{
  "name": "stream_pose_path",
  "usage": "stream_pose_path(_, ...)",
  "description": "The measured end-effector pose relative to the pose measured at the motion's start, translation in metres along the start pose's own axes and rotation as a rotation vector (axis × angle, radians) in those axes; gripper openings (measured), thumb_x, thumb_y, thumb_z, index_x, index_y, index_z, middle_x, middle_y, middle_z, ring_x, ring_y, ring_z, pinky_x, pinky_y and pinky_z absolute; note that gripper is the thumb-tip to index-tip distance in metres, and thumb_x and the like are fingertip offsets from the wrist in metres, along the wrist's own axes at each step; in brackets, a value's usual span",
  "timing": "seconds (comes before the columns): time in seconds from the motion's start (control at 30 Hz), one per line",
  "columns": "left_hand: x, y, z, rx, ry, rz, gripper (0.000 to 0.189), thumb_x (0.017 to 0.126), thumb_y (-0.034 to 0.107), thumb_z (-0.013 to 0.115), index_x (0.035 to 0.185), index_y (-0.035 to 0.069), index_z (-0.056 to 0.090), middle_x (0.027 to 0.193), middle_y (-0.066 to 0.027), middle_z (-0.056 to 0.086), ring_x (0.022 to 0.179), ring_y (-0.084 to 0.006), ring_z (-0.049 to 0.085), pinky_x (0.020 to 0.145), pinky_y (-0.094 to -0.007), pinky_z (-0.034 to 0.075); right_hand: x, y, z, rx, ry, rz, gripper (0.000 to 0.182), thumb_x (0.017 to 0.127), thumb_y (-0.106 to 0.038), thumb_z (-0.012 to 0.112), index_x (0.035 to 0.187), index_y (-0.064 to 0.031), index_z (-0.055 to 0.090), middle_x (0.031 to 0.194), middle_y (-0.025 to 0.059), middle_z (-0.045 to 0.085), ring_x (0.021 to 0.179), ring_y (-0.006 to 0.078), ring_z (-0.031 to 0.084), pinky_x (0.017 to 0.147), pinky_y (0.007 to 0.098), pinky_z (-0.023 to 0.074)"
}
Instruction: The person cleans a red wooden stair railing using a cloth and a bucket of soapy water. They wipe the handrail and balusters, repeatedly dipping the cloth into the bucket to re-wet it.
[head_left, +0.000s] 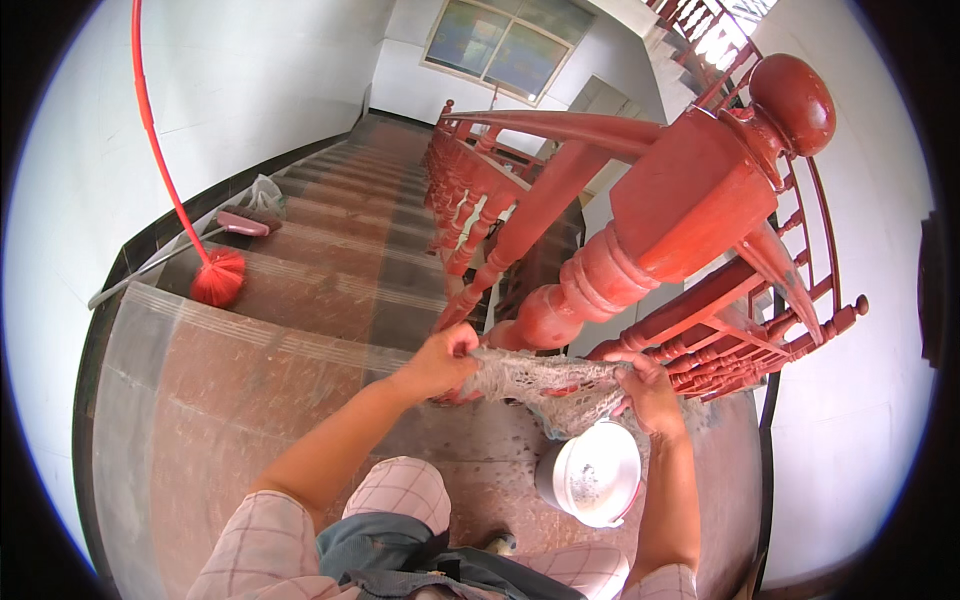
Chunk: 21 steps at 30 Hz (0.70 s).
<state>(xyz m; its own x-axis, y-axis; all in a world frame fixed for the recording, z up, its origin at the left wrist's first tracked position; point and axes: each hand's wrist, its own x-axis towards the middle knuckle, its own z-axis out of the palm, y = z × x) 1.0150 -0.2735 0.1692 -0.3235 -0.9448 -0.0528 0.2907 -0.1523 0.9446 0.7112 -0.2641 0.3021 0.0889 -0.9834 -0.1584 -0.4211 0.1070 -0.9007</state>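
A worn, holed greyish cloth (551, 379) hangs stretched between both my hands, in front of the lower part of the red newel post (592, 289). My left hand (442, 364) pinches its left end. At the right end, my right hand (649, 390) grips the cloth between thumb and fingers. The cloth's lower middle sags towards a white bucket (600, 474) standing on the landing floor. Some pale liquid with dark specks shows inside the bucket. Part of the post's base is hidden behind the cloth.
Left of me, stairs (330, 247) run down along the wall. A red round-headed brush (219, 277) with a long handle, a pink broom (246, 222) and a plastic bag (266, 196) are on the steps. Red balusters (469, 217) and a handrail (555, 124) border the stairs.
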Motion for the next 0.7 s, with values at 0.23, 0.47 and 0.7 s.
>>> stream_pose_path(0.23,0.021,0.088,0.039,-0.151,0.126,0.742,0.027,0.081,-0.011,0.061,0.1,0.005,0.05,0.106,-0.0048,0.052,0.096,-0.0111,0.056,0.084,-0.0287,0.049,0.009,-0.043,0.001,0.739,0.165,-0.471,0.009,0.092,-0.008,0.062,0.098,-0.0028,0.065,0.103,0.0097,0.066,0.092,0.0177,0.065,0.081,0.0328,0.0578)
stream_pose_path(0.47,0.097,0.073,0.086,0.305,0.336,1.039,0.066,0.082,0.013,0.073,0.138,0.002,0.04,0.138,-0.0202,0.044,0.128,-0.0349,0.045,0.107,-0.0397,0.036,0.054,-0.024,0.077,0.69,0.467,-0.578,0.024,0.098,-0.013,0.057,0.118,-0.0055,0.046,0.116,0.0069,0.057,0.106,0.0148,0.053,0.094,0.0313,0.0427)
stream_pose_path(0.7,0.089,0.071,0.084,-0.085,-0.055,0.716,0.067,0.089,-0.002,0.059,0.147,0.004,0.025,0.144,-0.0131,0.039,0.134,-0.0188,0.038,0.113,-0.0355,0.029,0.058,-0.021,0.075,0.821,0.473,-0.608,0.016,0.099,-0.018,0.057,0.108,-0.0074,0.048,0.117,0.0045,0.055,0.107,0.0135,0.051,0.097,0.0316,0.04)
